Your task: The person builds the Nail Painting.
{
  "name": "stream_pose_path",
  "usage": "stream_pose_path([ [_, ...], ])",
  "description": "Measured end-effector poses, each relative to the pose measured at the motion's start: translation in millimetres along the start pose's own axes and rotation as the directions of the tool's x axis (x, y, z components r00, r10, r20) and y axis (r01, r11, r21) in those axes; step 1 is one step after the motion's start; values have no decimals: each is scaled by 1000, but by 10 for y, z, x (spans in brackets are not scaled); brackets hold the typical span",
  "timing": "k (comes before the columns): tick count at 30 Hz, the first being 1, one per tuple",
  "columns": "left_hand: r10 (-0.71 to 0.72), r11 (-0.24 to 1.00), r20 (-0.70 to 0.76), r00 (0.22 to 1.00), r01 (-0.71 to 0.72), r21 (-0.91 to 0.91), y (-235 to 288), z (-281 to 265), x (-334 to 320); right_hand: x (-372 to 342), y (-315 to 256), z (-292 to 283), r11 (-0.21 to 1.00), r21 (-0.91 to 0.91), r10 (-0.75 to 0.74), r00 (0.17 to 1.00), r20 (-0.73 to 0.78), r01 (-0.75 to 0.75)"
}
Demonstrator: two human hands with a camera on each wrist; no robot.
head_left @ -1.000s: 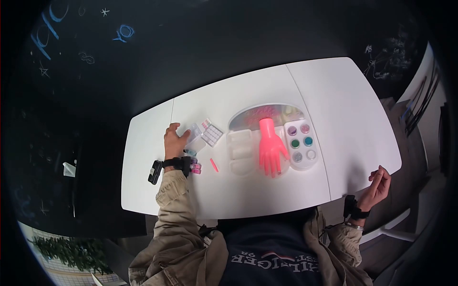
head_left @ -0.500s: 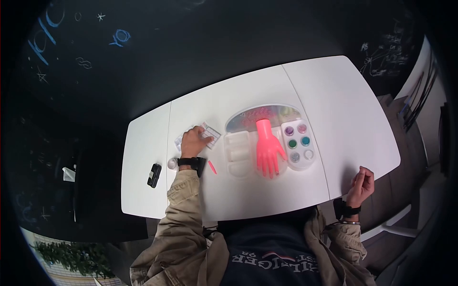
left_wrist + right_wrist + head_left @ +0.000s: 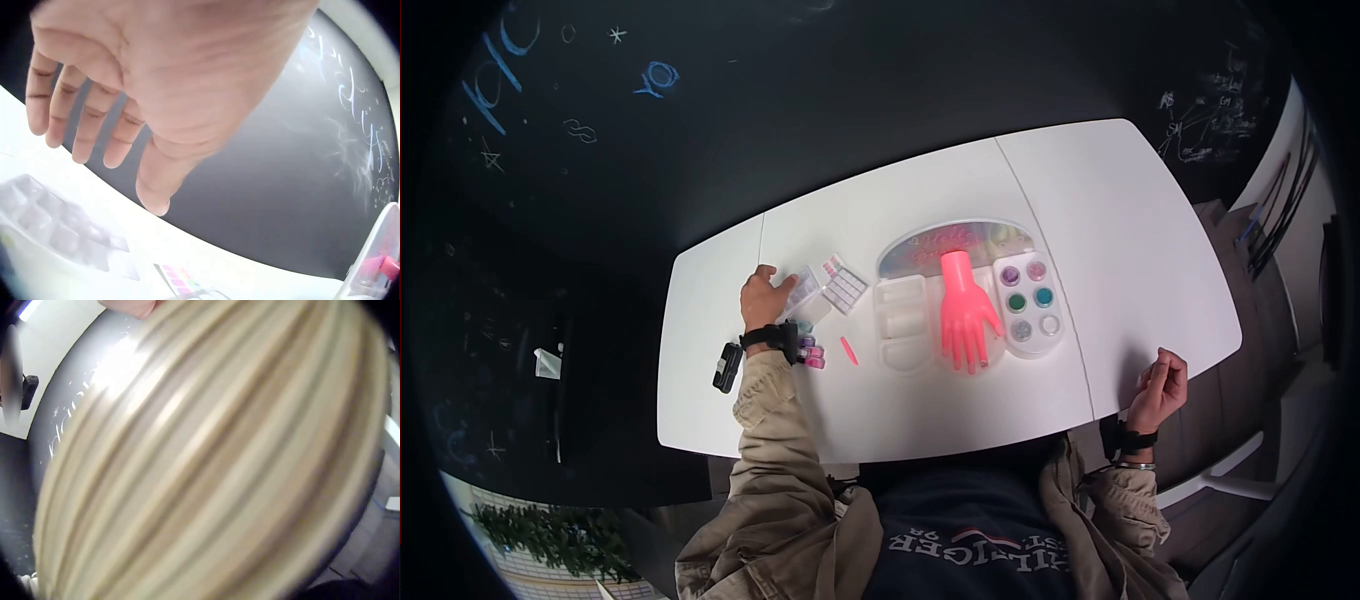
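My left hand hovers at the left edge of a clear compartment tray, overlapping it in the head view. In the left wrist view its fingers hang loosely extended, with nothing in them. To the right lies a gridded palette with pink patches along one end. Near my left wrist are several small pink and purple bottles and a pink stick. My right hand is at the table's front right edge, fingers curled in; I cannot tell whether they pinch something. A blurred beige ribbed surface fills the right wrist view.
A pink model hand lies on a white open case, its printed lid raised behind. On the case's right side sit several glitter pots. A black box rests by my left wrist. The dark chalkboard wall borders the white table.
My left hand has reached right over the gridded palette and come back left beside the clear tray. My right hand has shifted left, closer to my body.
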State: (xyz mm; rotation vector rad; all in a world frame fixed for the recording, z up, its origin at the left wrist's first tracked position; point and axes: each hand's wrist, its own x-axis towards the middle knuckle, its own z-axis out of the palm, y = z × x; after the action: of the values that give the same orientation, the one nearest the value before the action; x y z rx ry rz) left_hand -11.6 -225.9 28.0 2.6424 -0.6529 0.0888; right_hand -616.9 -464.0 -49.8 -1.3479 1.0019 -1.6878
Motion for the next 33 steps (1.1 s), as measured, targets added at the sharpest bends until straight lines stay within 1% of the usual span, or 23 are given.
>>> stream_pose_path([
  [1, -28, 1000, 67, 997, 29, -9, -38, -18, 52, -2, 1, 5, 1000, 0, 7, 1000, 3, -7],
  [4, 26, 1000, 220, 975, -29, 9, -118, -17, 137, 0, 11, -9, 1000, 2, 16, 1000, 11, -16],
  [7, 70, 991, 301, 951, -100, 84, -214, 136, 171, 4, 49, -27, 1000, 13, 6, 1000, 16, -7],
  [10, 40, 979, 334, 942, -103, 175, -103, 127, 170, -1, 52, -22, 1000, 21, 3, 1000, 13, -3],
  [13, 98, 953, 228, 969, -157, 258, -71, 160, 143, 8, 31, -11, 999, 30, 13, 1000, 26, -14],
  [16, 90, 983, 124, 988, -109, 148, -117, 154, 241, 3, 27, -24, 999, 32, 19, 999, 30, -20],
  [17, 156, 983, 43, 987, -160, 86, -101, 108, 199, 6, 31, -28, 1000, 22, 20, 999, 31, -21],
  [18, 208, 974, -40, 977, -204, 95, -49, 30, 154, 8, 36, -26, 1000, 12, 21, 999, 31, -22],
  [20, 309, 950, -200, 930, -289, 122, 72, -159, 64, 2, 29, -25, 1000, 0, 26, 999, 32, -26],
  [21, 376, 926, -316, 871, -362, 103, 166, -275, 5, 4, 33, -17, 1000, -4, 25, 999, 29, -25],
  [22, 430, 896, -426, 796, -435, 91, 305, -421, -80, 1, 38, -14, 1000, -8, 25, 999, 26, -25],
  [23, 303, 918, -415, 858, -380, -116, 584, -619, -262, -2, 41, -19, 1000, -13, 26, 999, 27, -26],
  [25, 293, 817, -376, 879, -434, -379, 806, -708, -425, 6, 33, -18, 1000, -23, 21, 999, 34, -20],
  [26, 288, 744, -355, 889, -442, -502, 845, -698, -477, 4, 12, -6, 1000, -26, 15, 999, 36, -14],
  [27, 403, 698, -356, 843, -534, -476, 870, -661, -510, 6, -1, 5, 1000, -29, 7, 999, 37, -6],
  [29, 407, 651, -272, 872, -485, -584, 1048, -606, -742, 7, -2, 8, 1000, -26, 10, 999, 35, -9],
  [31, 426, 592, -197, 883, -437, -677, 1196, -477, -948, 3, 6, 12, 1000, -20, 11, 999, 32, -10],
  [32, 446, 588, -208, 871, -460, -665, 1246, -399, -1019, 5, 15, 10, 1000, -17, 11, 999, 33, -10],
  [33, 476, 617, -178, 861, -472, -630, 1282, -346, -1064, 5, 22, 0, 1000, -15, 11, 999, 37, -10],
])
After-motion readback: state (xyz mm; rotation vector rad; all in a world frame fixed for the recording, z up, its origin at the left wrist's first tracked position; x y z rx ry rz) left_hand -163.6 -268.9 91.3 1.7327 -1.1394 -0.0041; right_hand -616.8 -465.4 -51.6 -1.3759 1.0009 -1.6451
